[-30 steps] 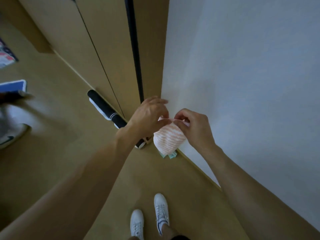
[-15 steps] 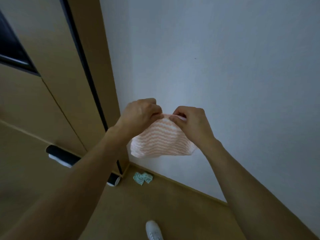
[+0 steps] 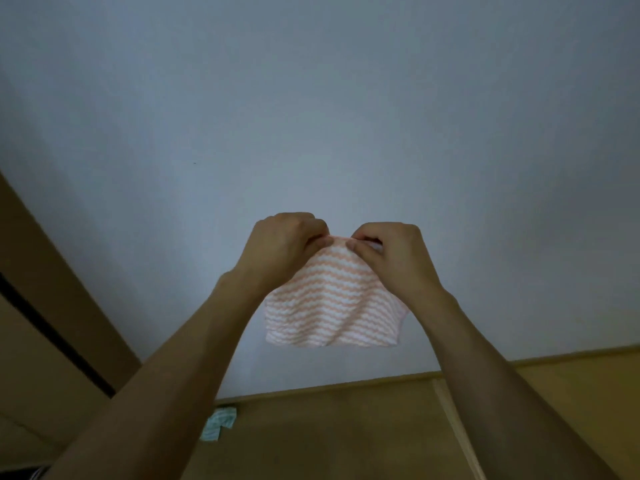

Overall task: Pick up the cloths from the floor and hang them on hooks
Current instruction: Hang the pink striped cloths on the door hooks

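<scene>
Pinching the top edge of the pink striped cloth (image 3: 330, 306), the left hand (image 3: 282, 249) and right hand (image 3: 398, 261) now hold it higher against the wall (image 3: 311, 116), the green cloth (image 3: 219, 423) lower on the floor (image 3: 346, 427).

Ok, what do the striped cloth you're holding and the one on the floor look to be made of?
Striped cloth: soft, matte woven or nonwoven fabric, likely a thin wipe; it drapes and ripples, with wavy orange-and-white bands. Floor cloth: seemingly the same type in pale green and white, crumpled; too small to be sure.
</scene>
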Tool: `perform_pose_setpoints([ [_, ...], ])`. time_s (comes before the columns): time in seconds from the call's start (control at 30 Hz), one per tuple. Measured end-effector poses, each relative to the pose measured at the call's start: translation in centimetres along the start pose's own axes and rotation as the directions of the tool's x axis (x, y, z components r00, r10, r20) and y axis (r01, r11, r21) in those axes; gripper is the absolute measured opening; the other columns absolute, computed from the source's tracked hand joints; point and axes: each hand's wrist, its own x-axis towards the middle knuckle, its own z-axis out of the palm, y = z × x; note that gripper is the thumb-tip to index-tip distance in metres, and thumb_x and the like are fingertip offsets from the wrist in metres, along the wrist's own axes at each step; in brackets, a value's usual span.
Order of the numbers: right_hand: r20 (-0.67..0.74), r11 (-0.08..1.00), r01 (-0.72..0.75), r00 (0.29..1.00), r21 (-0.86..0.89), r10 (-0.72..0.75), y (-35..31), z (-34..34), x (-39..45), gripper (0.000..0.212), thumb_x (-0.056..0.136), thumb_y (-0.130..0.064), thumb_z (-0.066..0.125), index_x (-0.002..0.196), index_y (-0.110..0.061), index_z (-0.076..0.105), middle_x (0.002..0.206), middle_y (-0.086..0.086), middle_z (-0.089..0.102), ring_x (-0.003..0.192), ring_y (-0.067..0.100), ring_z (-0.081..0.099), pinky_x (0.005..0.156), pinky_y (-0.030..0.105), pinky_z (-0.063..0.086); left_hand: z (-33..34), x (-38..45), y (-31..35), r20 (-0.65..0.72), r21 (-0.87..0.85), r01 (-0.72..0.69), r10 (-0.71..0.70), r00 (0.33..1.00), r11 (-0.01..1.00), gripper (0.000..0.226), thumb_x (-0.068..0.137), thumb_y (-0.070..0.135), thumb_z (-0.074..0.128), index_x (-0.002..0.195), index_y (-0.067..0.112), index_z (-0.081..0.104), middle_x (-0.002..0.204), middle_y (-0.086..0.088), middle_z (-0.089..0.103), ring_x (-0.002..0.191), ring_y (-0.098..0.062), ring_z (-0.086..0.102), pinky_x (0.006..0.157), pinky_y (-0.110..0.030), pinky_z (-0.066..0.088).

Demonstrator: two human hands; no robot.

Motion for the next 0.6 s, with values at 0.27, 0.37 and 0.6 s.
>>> perform_pose_setpoints([
  [0.27,-0.146,0.983,-0.169,0.977,-0.069,0.158,10.7,-11.9,-5.6,0.011,0.088,-0.023,0.067,0.085,-0.017,0.076,0.081,-0.007,0.072,0.078,0.008,0.064,0.075,0.023,0.048,7.0,7.9,14.5,-0.011,-0.103,-0.101,0.100,0.995,0.990,0.025,0.097,0.040,0.051,0.092,0.025,0.070,0.083,0.006,0.068,0.076,-0.017,0.062,0.065,-0.036,0.050],
  [0.37,-0.204,0.970,-0.226,0.958,-0.093,0.203,15.0,-16.4,-8.0,0.011,0.088,-0.022,0.066,0.084,-0.018,0.075,0.080,-0.007,0.071,0.076,0.007,0.063,0.072,0.019,0.047,9.9,10.6,20.5,-0.012,-0.178,-0.118,0.117,0.993,0.977,0.024,0.097,0.038,0.051,0.091,0.025,0.070,0.082,0.007,0.069,0.076,-0.016,0.062,0.064,-0.034,0.049],
  [0.6,-0.333,0.924,-0.364,0.891,-0.119,0.308,23.5,-25.3,-14.6,0.011,0.088,-0.015,0.064,0.081,-0.014,0.073,0.076,-0.006,0.069,0.072,0.005,0.059,0.066,0.010,0.041,16.8,15.3,33.4,-0.002,-0.341,-0.193,0.205,0.979,0.920,0.026,0.094,0.041,0.050,0.088,0.025,0.071,0.077,0.007,0.069,0.071,-0.013,0.060,0.060,-0.027,0.041],
])
